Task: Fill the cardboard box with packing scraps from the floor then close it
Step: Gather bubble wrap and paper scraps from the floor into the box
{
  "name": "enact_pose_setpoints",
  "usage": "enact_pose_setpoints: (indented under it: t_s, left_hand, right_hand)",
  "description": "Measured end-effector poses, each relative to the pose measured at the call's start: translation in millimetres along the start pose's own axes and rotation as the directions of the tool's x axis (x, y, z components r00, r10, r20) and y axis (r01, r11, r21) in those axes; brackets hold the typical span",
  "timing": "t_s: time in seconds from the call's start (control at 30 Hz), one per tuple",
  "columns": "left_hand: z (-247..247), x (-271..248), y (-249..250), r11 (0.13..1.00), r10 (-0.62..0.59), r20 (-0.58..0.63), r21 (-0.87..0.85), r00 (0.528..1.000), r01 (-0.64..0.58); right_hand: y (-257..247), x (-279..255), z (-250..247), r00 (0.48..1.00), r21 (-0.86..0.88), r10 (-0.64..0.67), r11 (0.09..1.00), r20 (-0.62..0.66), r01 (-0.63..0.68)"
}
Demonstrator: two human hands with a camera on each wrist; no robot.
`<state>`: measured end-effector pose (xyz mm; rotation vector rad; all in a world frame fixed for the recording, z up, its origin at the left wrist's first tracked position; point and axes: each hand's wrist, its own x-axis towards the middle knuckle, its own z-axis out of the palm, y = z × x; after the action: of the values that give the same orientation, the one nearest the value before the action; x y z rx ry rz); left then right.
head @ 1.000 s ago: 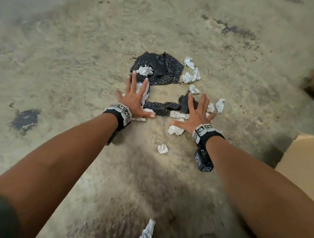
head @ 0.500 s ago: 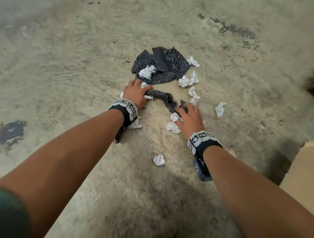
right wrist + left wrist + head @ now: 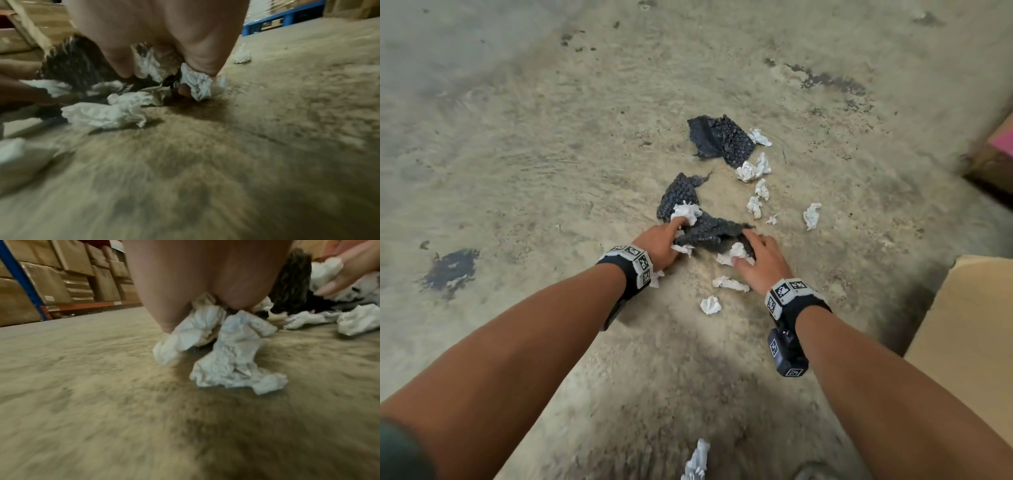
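1. L hand (image 3: 659,244) fingers curled into white crumpled paper (image 3: 232,363) + near end of dark bubble wrap strip (image 3: 690,219).
2. R hand (image 3: 762,262) curled on the strip's other end w/ paper wads (image 3: 197,86).
3. Scraps look light, soft, compressible; prob. slip out if held loose. Scoop from under, squeeze both hands together.
4. More loose wads + 2nd bubble wrap piece (image 3: 719,138) beyond on concrete floor (image 3: 551,154).
5. Cardboard box (image 3: 972,329) at right, apart from the pile.

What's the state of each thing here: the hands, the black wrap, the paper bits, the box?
Left hand: gripping the black wrap and white paper.
Right hand: gripping the wrap's other end with paper.
Near black bubble wrap: bunched between both hands.
Far black bubble wrap: loose on the floor.
Paper scraps: crumpled, scattered.
Cardboard box: only its edge shows.
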<state>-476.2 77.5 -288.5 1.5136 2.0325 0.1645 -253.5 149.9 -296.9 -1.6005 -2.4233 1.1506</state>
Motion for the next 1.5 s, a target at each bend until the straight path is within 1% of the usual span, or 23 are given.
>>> enact_pose_setpoints:
  t_s: [0.03,0.1,0.13,0.2,0.27,0.33,0.4,0.43,0.5,0.57,0.67,0.7,0.8,0.9,0.97,1.1,1.2,1.33,1.4,1.5]
  left_hand:
    - [1.2,-6.1,-2.7,0.999,0.025,0.009,-0.028,1.000,-0.025]
    - [2.0,-15.1,-10.5,0.997,0.070,0.047,-0.017,0.996,-0.069]
    - [2.6,-17.8,-14.7,0.997,0.074,0.074,0.021,0.995,-0.075]
    - [4.3,-18.8,-25.3,0.991,0.047,0.118,0.121,0.992,-0.062]
    - [5.5,-19.3,-33.1,0.973,0.008,0.119,0.226,0.993,-0.035]
    - [6.9,-21.4,-37.9,0.957,0.007,0.073,0.287,0.997,-0.028]
    - [7.7,-23.9,-41.2,0.948,0.056,-0.002,0.313,0.998,-0.052]
    - [8.4,-24.4,-42.2,0.945,0.074,-0.042,0.321,0.996,-0.056]
    - [9.3,-23.7,-43.0,0.946,0.073,-0.119,0.324,0.990,-0.030]
    - [10.8,-17.5,-43.9,0.943,0.069,-0.142,0.333,0.987,-0.018]
    - [14.5,-5.7,-46.0,0.942,0.069,-0.061,0.332,0.996,-0.045]
    - [15.4,-2.1,-46.7,0.942,0.073,-0.056,0.333,0.996,-0.050]
    - [18.4,2.5,-44.7,0.953,0.084,-0.094,0.299,0.992,-0.052]
    - [17.1,3.1,-39.2,0.990,0.017,-0.114,0.144,0.993,-0.001]
    - [9.6,4.1,-35.3,0.997,-0.012,-0.110,0.074,0.994,0.021]
    - [-17.3,8.5,-23.7,0.997,-0.021,-0.074,0.078,0.997,0.027]
    - [-35.6,6.9,-7.4,0.997,0.022,-0.086,0.075,0.996,-0.016]
    - [-66.3,0.0,32.9,0.989,0.147,-0.139,0.041,0.979,-0.142]
    - [-78.5,-1.0,55.4,0.977,0.212,-0.197,0.009,0.957,-0.214]
    - [-91.2,1.2,88.7,0.943,0.321,-0.281,0.009,0.904,-0.332]
  right_hand:
    - [0.0,-4.0,1.5,0.999,-0.041,-0.036,0.998,0.029,0.037]
    - [0.7,-9.5,4.6,0.991,-0.206,-0.111,0.971,0.073,0.124]
    - [1.4,-10.6,6.2,0.987,-0.277,-0.128,0.949,0.094,0.149]
    - [2.5,-9.1,9.2,0.980,-0.356,-0.150,0.915,0.133,0.188]
    - [3.2,-6.8,10.4,0.973,-0.427,-0.161,0.878,0.166,0.218]
    - [4.4,-4.7,11.2,0.967,-0.476,-0.170,0.846,0.188,0.241]
    - [5.6,-3.3,12.2,0.966,-0.519,-0.177,0.817,0.190,0.251]
    - [6.1,-3.3,12.7,0.967,-0.531,-0.180,0.810,0.180,0.249]
    - [6.7,-3.7,14.2,0.970,-0.537,-0.192,0.809,0.146,0.241]
    - [6.6,-3.7,16.1,0.972,-0.525,-0.209,0.818,0.109,0.235]
    - [8.4,-2.4,18.5,0.971,-0.473,-0.227,0.849,0.070,0.233]
    - [9.7,-1.8,19.2,0.971,-0.445,-0.232,0.865,0.055,0.232]
    - [10.9,-2.3,18.9,0.975,-0.335,-0.222,0.918,0.006,0.212]
    - [8.7,-6.4,14.7,0.984,-0.213,-0.166,0.966,-0.064,0.149]
    - [8.4,-11.0,9.0,0.984,-0.143,-0.116,0.985,-0.133,0.097]
    - [7.0,-22.8,-9.7,0.973,-0.083,-0.024,0.997,-0.230,0.005]
    - [2.2,-29.6,-28.3,0.955,-0.041,0.050,0.997,-0.292,-0.065]
    - [-9.6,-42.2,-66.4,0.917,0.040,0.118,0.993,-0.382,-0.111]
    - [-16.6,-49.9,-88.6,0.896,0.039,0.125,0.992,-0.426,-0.119]
    - [-26.5,-60.4,-122.6,0.852,0.033,0.120,0.992,-0.509,-0.120]
